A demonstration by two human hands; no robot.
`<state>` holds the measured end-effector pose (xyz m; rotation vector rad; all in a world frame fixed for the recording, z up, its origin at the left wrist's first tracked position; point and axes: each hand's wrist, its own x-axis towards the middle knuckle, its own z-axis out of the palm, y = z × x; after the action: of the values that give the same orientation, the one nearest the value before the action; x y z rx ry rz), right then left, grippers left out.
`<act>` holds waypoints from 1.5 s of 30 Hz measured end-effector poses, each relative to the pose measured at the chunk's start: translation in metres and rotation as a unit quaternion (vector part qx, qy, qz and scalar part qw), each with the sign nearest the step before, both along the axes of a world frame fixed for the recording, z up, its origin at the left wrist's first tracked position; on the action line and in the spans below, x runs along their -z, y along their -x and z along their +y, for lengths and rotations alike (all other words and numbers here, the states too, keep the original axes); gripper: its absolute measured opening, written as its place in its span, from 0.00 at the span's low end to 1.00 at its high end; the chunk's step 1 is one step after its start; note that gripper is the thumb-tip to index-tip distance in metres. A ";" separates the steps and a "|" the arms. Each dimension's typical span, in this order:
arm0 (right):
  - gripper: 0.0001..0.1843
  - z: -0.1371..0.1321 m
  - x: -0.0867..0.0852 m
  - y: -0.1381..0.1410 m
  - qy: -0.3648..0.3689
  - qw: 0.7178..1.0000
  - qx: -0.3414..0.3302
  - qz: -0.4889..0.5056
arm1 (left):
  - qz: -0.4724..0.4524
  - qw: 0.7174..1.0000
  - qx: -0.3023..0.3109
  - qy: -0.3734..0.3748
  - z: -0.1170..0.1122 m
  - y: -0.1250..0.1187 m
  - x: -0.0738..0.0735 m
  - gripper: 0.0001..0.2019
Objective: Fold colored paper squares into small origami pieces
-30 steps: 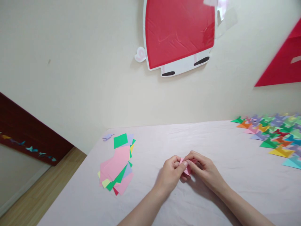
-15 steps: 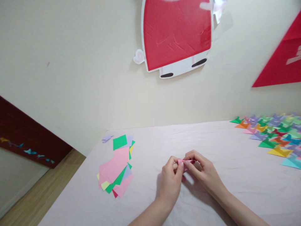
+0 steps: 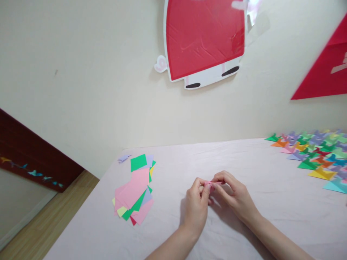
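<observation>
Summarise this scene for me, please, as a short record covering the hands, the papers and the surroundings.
Left hand: pinches a small pink paper
Right hand: holds the same paper, close beside the left hand
Loose sheets: overlapping pile to the left; pink, green, yellow, purple and red show
Folded paper figures: many colours, grouped at the right
Surface: pale, lightly creased
Wall decoration: red and white, cut off by the picture's top edge

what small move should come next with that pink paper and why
Probably a light press along the pink origami paper by the right hand, while the left hand steadies it: both pinch it close together, so pressure there could sharpen a fold.
</observation>
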<state>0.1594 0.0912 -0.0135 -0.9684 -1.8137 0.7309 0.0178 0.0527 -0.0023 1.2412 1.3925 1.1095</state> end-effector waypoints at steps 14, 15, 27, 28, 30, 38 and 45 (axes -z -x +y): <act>0.09 -0.004 -0.001 0.004 0.013 1.000 0.025 -0.004 | 0.008 1.000 0.014 -0.016 -0.001 0.000 -0.002 0.10; 0.10 -0.004 -0.002 0.004 0.019 1.000 0.025 -0.001 | 0.005 1.000 0.015 -0.018 -0.001 0.000 -0.001 0.10; 0.15 0.001 0.004 -0.002 0.108 0.993 0.035 -0.014 | -0.015 0.999 0.020 0.029 0.005 0.003 0.007 0.10; 0.16 0.002 0.005 -0.003 0.101 0.994 0.040 -0.025 | -0.008 0.999 0.026 0.032 0.006 0.004 0.009 0.11; 0.18 0.003 0.006 -0.003 0.089 0.994 0.050 -0.044 | 0.014 0.999 0.033 0.039 0.008 0.005 0.013 0.11; 0.20 0.009 0.012 -0.005 -0.018 0.983 0.056 -0.173 | 0.136 0.988 0.072 0.017 0.012 0.018 0.001 0.07; 0.12 0.003 0.014 0.000 -0.057 0.950 0.097 -0.290 | 0.578 0.792 0.107 -0.165 -0.026 0.011 0.007 0.23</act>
<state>0.1589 0.0943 -0.0278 -1.3576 -2.1861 0.2191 0.0070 0.0263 -0.0097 2.5014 1.8485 0.3421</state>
